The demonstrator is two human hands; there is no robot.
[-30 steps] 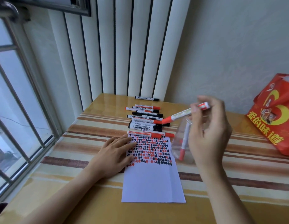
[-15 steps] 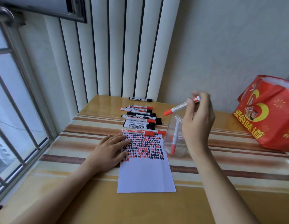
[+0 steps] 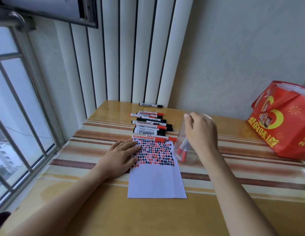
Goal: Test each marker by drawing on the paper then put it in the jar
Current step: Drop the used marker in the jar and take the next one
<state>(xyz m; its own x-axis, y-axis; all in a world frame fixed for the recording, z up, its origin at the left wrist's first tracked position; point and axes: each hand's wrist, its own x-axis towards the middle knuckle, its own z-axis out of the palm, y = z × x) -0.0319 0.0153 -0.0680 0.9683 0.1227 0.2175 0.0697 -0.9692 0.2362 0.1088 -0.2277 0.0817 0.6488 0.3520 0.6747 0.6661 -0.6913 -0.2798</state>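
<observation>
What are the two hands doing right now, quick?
Left hand: open, fingers flat, pressing on the paper.
Right hand: over the jar, fingers curled; cannot tell if it grips anything.

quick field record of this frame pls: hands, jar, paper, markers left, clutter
left hand: flat on paper's left edge
right hand: over jar mouth, grip empty as far as visible
jar: clear, right of paper, two red-capped markers inside
paper: top half filled with red and black marks
loose markers: row beyond paper, red and black
red bag: table's right end
</observation>
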